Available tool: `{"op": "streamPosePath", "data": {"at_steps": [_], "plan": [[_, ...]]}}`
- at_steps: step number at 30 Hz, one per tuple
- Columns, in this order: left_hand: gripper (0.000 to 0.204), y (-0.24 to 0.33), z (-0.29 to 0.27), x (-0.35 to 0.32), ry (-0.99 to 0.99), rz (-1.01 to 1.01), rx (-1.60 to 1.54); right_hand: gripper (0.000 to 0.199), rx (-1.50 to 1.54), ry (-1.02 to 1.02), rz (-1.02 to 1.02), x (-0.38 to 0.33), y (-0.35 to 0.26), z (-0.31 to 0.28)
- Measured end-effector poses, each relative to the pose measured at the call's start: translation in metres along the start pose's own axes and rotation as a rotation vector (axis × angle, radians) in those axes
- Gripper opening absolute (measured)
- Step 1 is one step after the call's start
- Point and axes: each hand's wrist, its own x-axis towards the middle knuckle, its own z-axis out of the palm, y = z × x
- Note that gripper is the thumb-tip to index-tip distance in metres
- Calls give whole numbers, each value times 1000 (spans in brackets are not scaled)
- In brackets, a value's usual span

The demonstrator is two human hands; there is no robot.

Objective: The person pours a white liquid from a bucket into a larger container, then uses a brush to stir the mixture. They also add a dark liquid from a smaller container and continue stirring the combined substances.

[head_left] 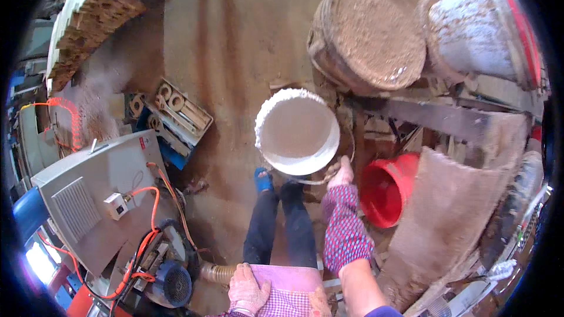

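Observation:
A white bucket with a thick, lumpy white crust on its rim is in front of my feet. It holds a smooth greyish-brown content; whether powder or liquid, I cannot tell. My right hand is closed round the bucket's handle at its near right side. A checked sleeve covers that forearm. Low in the picture, my left hand, in a pale glove, lies flat with extended fingers against my pink and checked apron, holding nothing.
A large dusty tub full of brown powder stands far right, beside a tilted white bucket. A red bucket lies right of my arm, next to a brown board. Left are a toolbox, a grey cabinet and orange hoses.

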Motion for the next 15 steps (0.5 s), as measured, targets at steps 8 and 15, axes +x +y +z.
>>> {"op": "streamPosePath", "data": {"at_steps": [8,15], "plan": [[60,3,-27,10,-13,6,-302,27,-181,-241,37,-156,-44,96],[44,77,-172,21,-606,130,-2038,30,-319,-451,29,-290,-85,173]]}}
